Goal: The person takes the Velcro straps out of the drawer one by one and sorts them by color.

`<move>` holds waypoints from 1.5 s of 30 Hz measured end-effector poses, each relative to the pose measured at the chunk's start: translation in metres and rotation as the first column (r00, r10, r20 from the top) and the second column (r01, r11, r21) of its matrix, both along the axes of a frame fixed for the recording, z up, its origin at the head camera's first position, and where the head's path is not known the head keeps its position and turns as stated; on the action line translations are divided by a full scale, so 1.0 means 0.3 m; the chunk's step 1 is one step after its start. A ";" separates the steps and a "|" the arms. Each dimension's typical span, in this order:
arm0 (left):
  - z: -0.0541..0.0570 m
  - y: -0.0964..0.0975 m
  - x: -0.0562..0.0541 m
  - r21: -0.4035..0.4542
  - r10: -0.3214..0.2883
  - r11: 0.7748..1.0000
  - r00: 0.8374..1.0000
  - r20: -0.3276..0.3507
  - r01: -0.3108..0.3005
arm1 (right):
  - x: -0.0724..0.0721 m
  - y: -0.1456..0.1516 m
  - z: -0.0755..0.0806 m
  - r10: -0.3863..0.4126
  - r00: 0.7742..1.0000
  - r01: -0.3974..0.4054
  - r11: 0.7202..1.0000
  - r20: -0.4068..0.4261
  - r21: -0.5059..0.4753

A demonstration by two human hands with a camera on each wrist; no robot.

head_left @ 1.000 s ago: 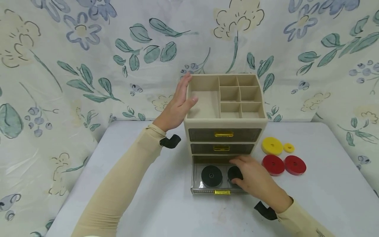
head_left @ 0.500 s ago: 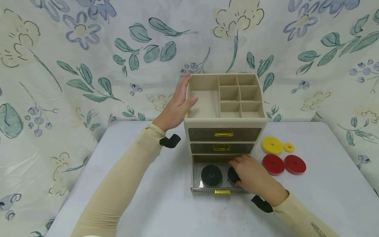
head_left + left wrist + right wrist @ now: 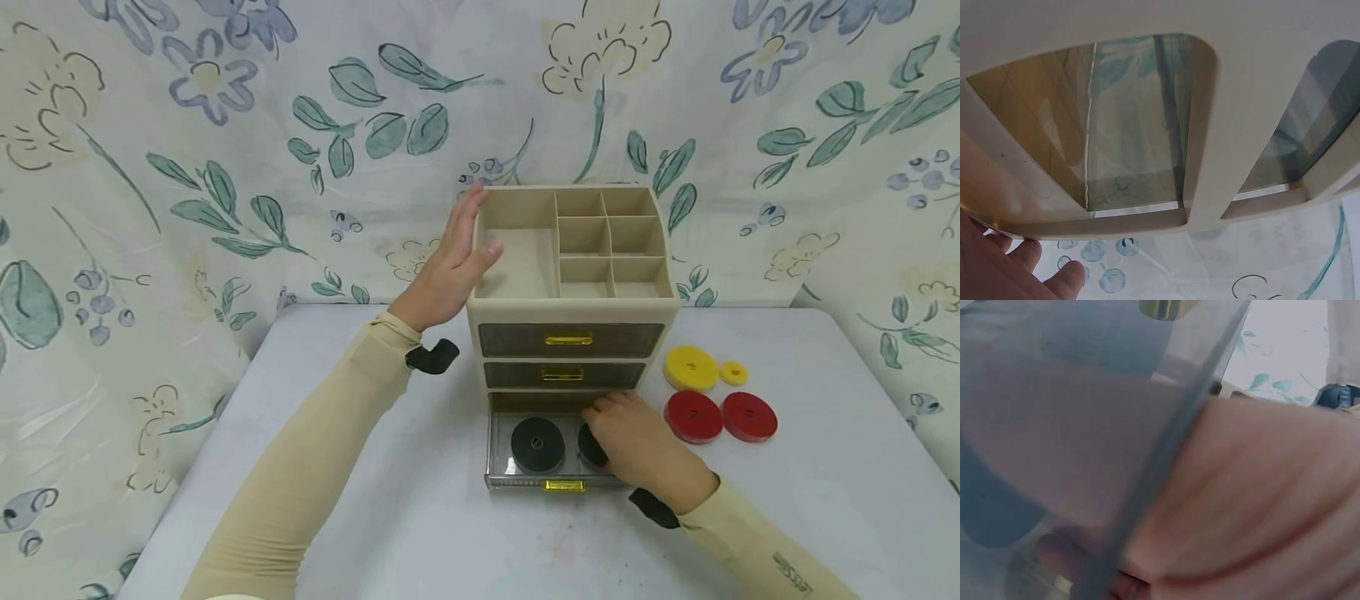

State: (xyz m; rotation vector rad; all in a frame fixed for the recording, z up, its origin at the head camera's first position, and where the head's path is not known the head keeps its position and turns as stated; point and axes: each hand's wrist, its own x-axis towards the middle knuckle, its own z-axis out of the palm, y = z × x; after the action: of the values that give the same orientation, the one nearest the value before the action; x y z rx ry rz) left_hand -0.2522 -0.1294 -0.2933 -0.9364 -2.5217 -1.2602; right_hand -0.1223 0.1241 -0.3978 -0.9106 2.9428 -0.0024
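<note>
A cream desktop drawer cabinet [image 3: 525, 311] stands at the table's back edge, its bottom see-through drawer [image 3: 517, 482] pulled out. My left hand [image 3: 450, 271] rests against the cabinet's upper left side, fingers fairly straight along the outside and thumb over the top rim; its fingertips [image 3: 1071, 275] also show in the left wrist view. My right hand [image 3: 641, 446] reaches into the drawer's right half and grips a black disc [image 3: 589, 448], partly hidden by the hand. Left of it, another black disc [image 3: 551, 454] with a central hole lies flat in the drawer.
Right of the cabinet lie a large yellow disc [image 3: 690, 368], a small yellow ring [image 3: 732, 373], and two red discs, the left one [image 3: 690, 417] and the right one [image 3: 750, 417]. Two upper drawers with gold handles are pushed in. A floral cloth hangs behind the white table [image 3: 375, 500].
My right hand's fingers have closed in around the right black disc, and its wrist has shifted slightly left. My left hand and the cabinet stay put.
</note>
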 end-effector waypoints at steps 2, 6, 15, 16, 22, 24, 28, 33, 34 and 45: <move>0.001 0.002 0.000 -0.001 0.000 1.000 1.000 0.001 0.000 | -0.001 -0.001 -0.001 0.011 1.000 -0.010 1.000 -0.015 0.017; 0.000 0.002 0.000 0.000 0.000 1.000 1.000 0.006 0.000 | -0.003 -0.001 -0.008 0.026 0.999 -0.025 0.999 -0.033 0.033; -0.001 0.001 0.003 0.005 0.000 1.000 1.000 0.009 0.000 | -0.003 0.007 -0.013 -0.002 1.000 0.003 0.998 0.007 -0.057; 0.000 0.001 0.004 0.006 -0.001 1.000 1.000 0.008 0.001 | -0.003 0.006 -0.011 -0.012 1.000 0.013 0.997 0.025 -0.073; -0.001 0.001 0.005 0.007 0.003 1.000 1.000 0.012 -0.003 | 0.000 0.010 0.004 -0.047 0.992 0.062 0.989 0.115 -0.132; -0.002 0.001 0.004 0.006 0.002 1.000 1.000 0.010 -0.002 | 0.001 0.014 0.008 -0.038 0.992 0.055 0.989 0.120 -0.140; -0.002 0.000 0.004 0.003 0.001 1.000 1.000 0.009 -0.001 | 0.003 0.021 0.017 -0.033 0.991 0.052 0.988 0.129 -0.148; 0.000 -0.001 0.005 0.004 0.003 1.000 1.000 0.011 -0.003 | 0.010 0.031 0.029 -0.037 0.991 0.058 0.986 0.130 -0.159; -0.001 -0.001 0.004 0.003 0.004 1.000 1.000 0.012 -0.004 | 0.012 0.032 0.030 -0.038 0.991 0.058 0.985 0.127 -0.160; -0.005 0.000 0.001 -0.001 0.006 1.000 1.000 0.014 -0.006 | 0.028 0.053 0.037 -0.077 0.990 0.098 0.977 0.115 -0.188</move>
State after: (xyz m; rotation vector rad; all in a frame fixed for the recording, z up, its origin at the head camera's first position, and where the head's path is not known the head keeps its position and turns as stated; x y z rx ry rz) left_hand -0.2521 -0.1294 -0.2949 -0.9225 -2.5343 -1.2679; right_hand -0.1140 0.1400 -0.3868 -0.7733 2.9162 -0.3361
